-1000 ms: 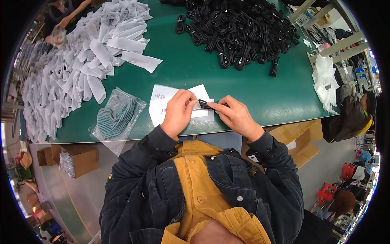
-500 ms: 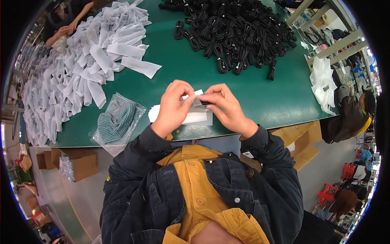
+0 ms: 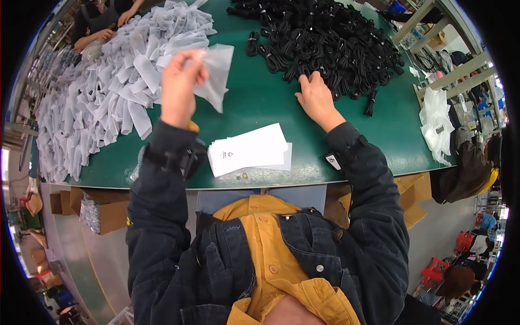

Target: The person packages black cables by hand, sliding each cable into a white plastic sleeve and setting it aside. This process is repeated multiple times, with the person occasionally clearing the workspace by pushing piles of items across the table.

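Note:
My left hand (image 3: 185,81) is raised at the right edge of a heap of translucent plastic bags (image 3: 122,81). Its fingers are closed at the corner of a wide, thin translucent bag (image 3: 219,67), slightly blurred by motion. Farther right, my right hand (image 3: 317,100) stretches to the near edge of a pile of coiled black cables (image 3: 325,40). Its fingertips meet the cables, with the thumb apart and no cable lifted. Between my forearms lies a stack of white printed cards (image 3: 249,149), with a translucent sheet (image 3: 287,158) showing beneath its right end.
Another person's hands (image 3: 105,35) are at the far left, behind the bag heap. A white plastic bag (image 3: 435,124) hangs at the table's right edge. Cardboard boxes (image 3: 111,211) stand below the green table (image 3: 368,146). My left sleeve mostly hides a clear bag.
My hands have parted from over the white cards. The left has gone up and left to the bag heap; the right has reached forward to the cables. The card stack is now uncovered.

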Tool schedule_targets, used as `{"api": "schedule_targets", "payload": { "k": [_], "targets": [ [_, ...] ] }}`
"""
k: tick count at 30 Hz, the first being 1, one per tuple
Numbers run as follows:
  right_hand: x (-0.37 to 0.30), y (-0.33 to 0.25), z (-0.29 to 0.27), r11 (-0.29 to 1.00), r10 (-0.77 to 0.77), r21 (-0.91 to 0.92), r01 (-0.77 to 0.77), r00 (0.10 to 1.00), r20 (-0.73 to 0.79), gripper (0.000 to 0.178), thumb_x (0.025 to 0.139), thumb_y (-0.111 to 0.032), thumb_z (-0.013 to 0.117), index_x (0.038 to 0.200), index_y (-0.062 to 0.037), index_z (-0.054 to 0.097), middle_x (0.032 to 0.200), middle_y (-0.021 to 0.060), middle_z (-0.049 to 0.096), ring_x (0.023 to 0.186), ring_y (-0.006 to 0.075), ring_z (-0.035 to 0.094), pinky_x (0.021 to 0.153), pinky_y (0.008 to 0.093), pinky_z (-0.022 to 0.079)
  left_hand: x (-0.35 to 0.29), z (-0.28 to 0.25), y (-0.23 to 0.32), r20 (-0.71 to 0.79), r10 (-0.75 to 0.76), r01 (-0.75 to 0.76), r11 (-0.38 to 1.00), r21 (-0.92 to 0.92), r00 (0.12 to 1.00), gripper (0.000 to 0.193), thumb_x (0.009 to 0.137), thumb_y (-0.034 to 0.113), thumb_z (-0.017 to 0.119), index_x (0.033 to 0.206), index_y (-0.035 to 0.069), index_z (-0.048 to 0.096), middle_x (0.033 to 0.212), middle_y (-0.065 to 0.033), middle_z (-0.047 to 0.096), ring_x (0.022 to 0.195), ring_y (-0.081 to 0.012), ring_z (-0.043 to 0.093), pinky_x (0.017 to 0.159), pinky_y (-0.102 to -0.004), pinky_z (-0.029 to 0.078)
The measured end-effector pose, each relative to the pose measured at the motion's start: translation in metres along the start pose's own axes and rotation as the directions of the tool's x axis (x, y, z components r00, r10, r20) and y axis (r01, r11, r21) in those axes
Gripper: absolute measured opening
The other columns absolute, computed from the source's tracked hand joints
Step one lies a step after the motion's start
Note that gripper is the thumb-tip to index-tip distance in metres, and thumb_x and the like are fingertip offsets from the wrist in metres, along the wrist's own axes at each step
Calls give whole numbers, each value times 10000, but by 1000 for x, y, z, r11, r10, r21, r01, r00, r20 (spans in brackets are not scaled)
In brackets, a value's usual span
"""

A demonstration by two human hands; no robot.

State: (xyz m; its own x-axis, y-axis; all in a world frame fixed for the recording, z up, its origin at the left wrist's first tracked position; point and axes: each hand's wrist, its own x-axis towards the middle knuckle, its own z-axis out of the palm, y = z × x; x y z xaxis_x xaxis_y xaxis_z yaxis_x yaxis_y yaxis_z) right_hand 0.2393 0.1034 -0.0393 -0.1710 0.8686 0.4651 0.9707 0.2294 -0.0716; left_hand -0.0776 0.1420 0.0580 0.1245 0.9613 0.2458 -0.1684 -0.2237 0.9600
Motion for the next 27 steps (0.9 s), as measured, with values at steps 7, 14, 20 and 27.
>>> {"api": "schedule_targets", "payload": {
  "k": [7, 14, 20, 27],
  "targets": [
    [-24, 8, 1, 997, 72, -27, -71, 997, 39, 336, 809, -75, 654, 1122, 4, 559, 900, 178, 610, 833, 335, 619, 683, 397, 532, -39, 14, -24, 40, 516, -359, 537, 764, 856, 223, 873, 82, 667, 1066, -5, 596, 1146, -136, 584, 929, -249, 628, 809, -351, 504],
    [-71, -28, -47, 481, 263, 668, -568, 820, 508, 387, 874, -30, 524, 1259, 9, 536, 874, 139, 634, 705, 271, 597, 704, 345, 512, -144, 84, -73, 533, 27, -428, 631, 647, 846, 215, 806, 64, 695, 984, 14, 586, 941, -136, 561, 908, -337, 594, 765, -410, 500],
    [-110, -48, -69, 650, 141, 724, -229, 973, 181, 436, 862, 22, 529, 1297, -9, 550, 925, 136, 595, 751, 233, 577, 694, 312, 493, -143, 86, -88, 492, 53, -422, 598, 681, 869, 138, 836, 70, 673, 921, 11, 583, 878, -134, 558, 812, -336, 603, 709, -413, 498],
    [-126, -60, -88, 842, -43, 537, 39, 999, -6, 528, 774, 73, 599, 1291, -31, 578, 957, 125, 575, 785, 263, 569, 679, 339, 494, -139, 82, -77, 327, -82, -109, 843, 527, 941, 75, 844, 33, 640, 857, 13, 569, 854, -151, 560, 757, -354, 605, 656, -421, 485]
  ]
}}
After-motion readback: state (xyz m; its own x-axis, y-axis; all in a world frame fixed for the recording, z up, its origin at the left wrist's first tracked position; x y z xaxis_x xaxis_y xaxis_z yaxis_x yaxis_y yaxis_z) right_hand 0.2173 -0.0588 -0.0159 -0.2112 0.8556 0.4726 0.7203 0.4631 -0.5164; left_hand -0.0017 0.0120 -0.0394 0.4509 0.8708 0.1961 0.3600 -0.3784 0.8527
